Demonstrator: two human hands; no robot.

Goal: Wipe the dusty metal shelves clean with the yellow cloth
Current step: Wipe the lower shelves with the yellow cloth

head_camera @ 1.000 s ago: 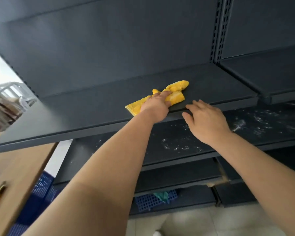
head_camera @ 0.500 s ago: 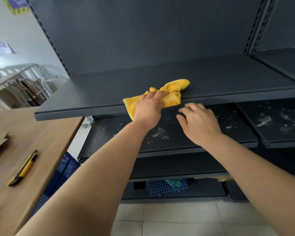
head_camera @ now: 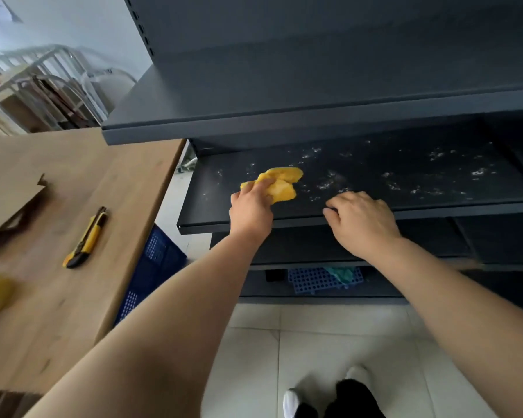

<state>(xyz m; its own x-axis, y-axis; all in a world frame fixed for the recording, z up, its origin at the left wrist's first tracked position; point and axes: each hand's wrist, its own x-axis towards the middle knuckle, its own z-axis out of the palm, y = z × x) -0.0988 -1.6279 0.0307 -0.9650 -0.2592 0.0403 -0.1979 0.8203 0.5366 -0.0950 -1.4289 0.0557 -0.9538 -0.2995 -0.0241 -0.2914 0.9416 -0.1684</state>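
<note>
Just beyond the knuckles of your left hand (head_camera: 251,209), the yellow cloth (head_camera: 281,184) lay bunched on the dusty shelf (head_camera: 435,210), gripped in the fingers. The dust (head_camera: 326,184) stretched rightward from them; your right hand (head_camera: 361,221) rested, fingers bent, on the front edge.

Bright yellow cloth (head_camera: 281,184) against dark grey, dust-flecked metal.
The cloth is one solid yellow. The lower shelf (head_camera: 405,164) is charcoal grey, scattered with white specks and smears; the upper shelf (head_camera: 284,119) is plain dark grey. The worktop (head_camera: 73,297) is tan wood grain, the knife (head_camera: 85,238) yellow and black, the crate (head_camera: 157,260) deep blue with rows of small holes, the floor (head_camera: 314,342) pale tiles.
</note>
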